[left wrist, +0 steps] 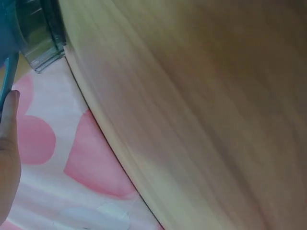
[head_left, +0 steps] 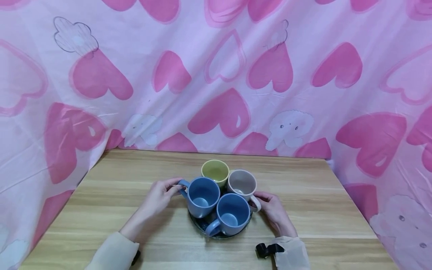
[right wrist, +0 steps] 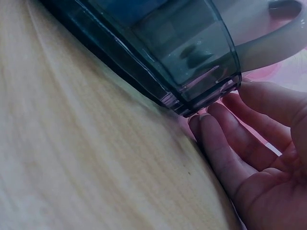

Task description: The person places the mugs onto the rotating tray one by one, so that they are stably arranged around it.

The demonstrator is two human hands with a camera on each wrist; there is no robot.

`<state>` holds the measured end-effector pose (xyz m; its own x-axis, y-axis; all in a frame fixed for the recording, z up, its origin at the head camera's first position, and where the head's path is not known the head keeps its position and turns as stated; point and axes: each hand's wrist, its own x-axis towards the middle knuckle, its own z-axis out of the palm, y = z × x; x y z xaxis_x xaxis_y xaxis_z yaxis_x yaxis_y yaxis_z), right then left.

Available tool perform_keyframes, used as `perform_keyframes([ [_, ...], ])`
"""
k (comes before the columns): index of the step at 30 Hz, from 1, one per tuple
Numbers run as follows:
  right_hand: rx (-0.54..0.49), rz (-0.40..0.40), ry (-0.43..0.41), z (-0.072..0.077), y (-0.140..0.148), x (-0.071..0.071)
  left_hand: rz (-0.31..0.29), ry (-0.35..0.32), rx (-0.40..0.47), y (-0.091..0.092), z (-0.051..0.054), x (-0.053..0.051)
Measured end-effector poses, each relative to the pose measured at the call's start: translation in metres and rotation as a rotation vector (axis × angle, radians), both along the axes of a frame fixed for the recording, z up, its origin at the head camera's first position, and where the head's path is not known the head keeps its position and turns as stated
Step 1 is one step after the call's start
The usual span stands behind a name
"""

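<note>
My left hand (head_left: 161, 193) pinches the handle of a blue mug (head_left: 203, 197) at the left; its thumb (left wrist: 8, 115) shows beside that handle in the left wrist view. This mug stands in a dark see-through round tray (head_left: 221, 235) together with a second blue mug (head_left: 233, 214), a yellow-green mug (head_left: 215, 172) and a pale mug (head_left: 242, 183). At the tray's right side, my right hand (head_left: 272, 212) holds the edge just below the pale mug's handle. In the right wrist view, its thumb meets the tray's rim (right wrist: 228, 52) and the curled fingertips (right wrist: 211, 124) touch low on its wall.
A light wooden table (head_left: 135, 176) carries the tray near its middle. Pink heart-patterned cloth (head_left: 219, 112) hangs behind the table and along both sides. A black strap piece (head_left: 268, 250) sits at the right sleeve cuff.
</note>
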<state>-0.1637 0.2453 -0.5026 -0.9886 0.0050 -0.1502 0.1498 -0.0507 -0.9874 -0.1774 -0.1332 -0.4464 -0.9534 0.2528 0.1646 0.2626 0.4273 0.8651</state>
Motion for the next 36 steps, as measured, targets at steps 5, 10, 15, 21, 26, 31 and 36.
perform_keyframes([
  [5,0.006,-0.003,-0.004,0.000,0.002,-0.001,-0.088,-0.065,0.072,0.001,-0.006,-0.010],
  [10,0.013,-0.018,-0.028,0.002,0.003,0.000,-0.147,-0.095,0.069,0.005,-0.010,-0.019],
  [15,0.013,-0.007,-0.025,0.003,0.003,0.001,-0.186,-0.041,0.018,0.010,-0.014,-0.023],
  [21,0.002,-0.013,-0.020,0.001,0.003,0.002,-0.180,-0.052,0.020,0.016,-0.017,-0.024],
  [26,-0.001,0.003,-0.018,0.001,0.004,0.002,-0.178,-0.070,0.026,0.017,-0.018,-0.025],
  [31,0.005,0.003,-0.021,0.003,0.005,0.002,-0.167,-0.060,-0.040,0.018,-0.016,-0.025],
  [36,0.020,-0.005,-0.027,0.002,0.005,0.002,-0.188,-0.090,-0.053,0.010,-0.015,-0.026],
])
